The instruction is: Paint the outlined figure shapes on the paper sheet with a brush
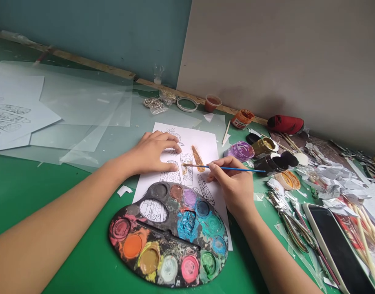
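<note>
A white sheet with printed line drawings lies in front of me, and one narrow shape on it is painted golden brown. My left hand rests on the sheet with thumb and fingers apart, holding nothing. Pinched in my right hand is a thin blue paintbrush. Its tip points left and touches a partly golden drawing between my hands. A black paint palette with several coloured wells covers the sheet's lower part; some drawing shows through its thumb hole.
Open paint jars, one purple and one black, stand to the right. Beyond them are scissors, a phone and paper scraps. Printed sheets lie at the left; a tape roll sits near the wall.
</note>
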